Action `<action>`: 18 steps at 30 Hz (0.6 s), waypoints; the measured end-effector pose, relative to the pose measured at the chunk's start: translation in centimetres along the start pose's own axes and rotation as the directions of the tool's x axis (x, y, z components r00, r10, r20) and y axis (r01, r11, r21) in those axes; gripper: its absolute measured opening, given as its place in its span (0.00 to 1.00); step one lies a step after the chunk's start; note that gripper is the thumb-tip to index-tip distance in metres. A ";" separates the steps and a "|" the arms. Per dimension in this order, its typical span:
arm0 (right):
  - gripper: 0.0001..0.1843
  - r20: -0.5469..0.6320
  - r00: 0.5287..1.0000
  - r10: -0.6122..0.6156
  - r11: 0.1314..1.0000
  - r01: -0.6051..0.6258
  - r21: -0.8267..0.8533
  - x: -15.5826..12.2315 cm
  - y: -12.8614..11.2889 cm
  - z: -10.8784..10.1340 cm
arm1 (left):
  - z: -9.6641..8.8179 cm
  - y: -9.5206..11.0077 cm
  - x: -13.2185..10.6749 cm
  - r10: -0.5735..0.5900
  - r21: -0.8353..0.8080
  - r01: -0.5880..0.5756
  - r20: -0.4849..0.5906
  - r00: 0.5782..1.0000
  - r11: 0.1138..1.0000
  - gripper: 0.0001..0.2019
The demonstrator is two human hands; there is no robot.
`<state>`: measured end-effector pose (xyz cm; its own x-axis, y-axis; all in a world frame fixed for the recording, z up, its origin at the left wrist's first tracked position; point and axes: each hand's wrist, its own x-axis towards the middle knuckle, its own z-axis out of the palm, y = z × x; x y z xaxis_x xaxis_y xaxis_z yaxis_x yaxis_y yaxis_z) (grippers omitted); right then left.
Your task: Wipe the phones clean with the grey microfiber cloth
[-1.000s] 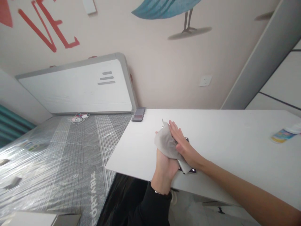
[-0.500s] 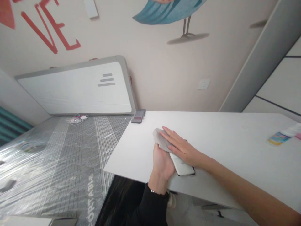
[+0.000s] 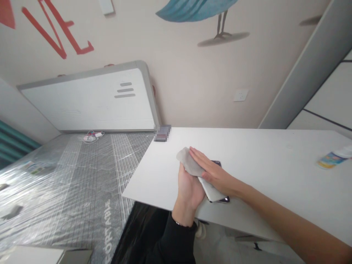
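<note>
Smartphone (image 3: 212,192) sat in your cupped left hand (image 3: 188,189), its fingers hidden, over a white tabletop (image 3: 261,157), while your spread right hand (image 3: 214,174) pressed a grey cloth (image 3: 189,161) against it, one end of the phone left uncovered.

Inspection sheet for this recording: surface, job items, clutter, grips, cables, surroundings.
Surface: white table top.
Job items: phone with a white back; grey cloth against it.
Clutter: labelled bottle at the table's right end; pixelated item at its corner.
Grips: left hand cups the cloth; right hand lies flat on cloth and phone.
Cables: white cable on the mattress.
Surroundings: plastic-wrapped mattress, white headboard, wall socket.
</note>
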<state>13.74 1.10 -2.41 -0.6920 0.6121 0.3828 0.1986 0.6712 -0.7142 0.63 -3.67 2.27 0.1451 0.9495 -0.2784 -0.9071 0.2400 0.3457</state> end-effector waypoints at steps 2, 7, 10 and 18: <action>0.44 -0.042 0.999 0.022 0.999 -0.020 0.045 0.1 0.0 -0.3 | 0.1 -0.1 0.1 -0.026 -0.007 0.026 -0.009 1.000 1.000 0.24; 0.31 -0.261 0.965 -0.026 0.999 0.035 0.030 0.3 -1.3 -1.4 | -0.6 1.6 0.6 0.082 -0.074 -0.085 -0.041 0.996 0.994 0.24; 0.20 -0.180 0.982 -0.057 0.998 0.059 0.008 0.4 -1.8 -1.9 | -1.2 2.3 1.0 0.158 -0.109 -0.168 -0.094 0.983 0.980 0.23; 0.10 -0.177 0.956 0.234 0.968 -0.212 0.135 0.9 -0.4 -1.3 | -1.8 1.9 1.3 0.035 -0.136 -0.045 -0.079 0.996 0.990 0.22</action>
<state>13.97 1.97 -1.04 -0.4924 0.8162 0.3024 0.2452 0.4634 -0.8515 -1.61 -2.38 0.94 0.0817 0.9382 -0.3364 -0.9581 0.1669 0.2329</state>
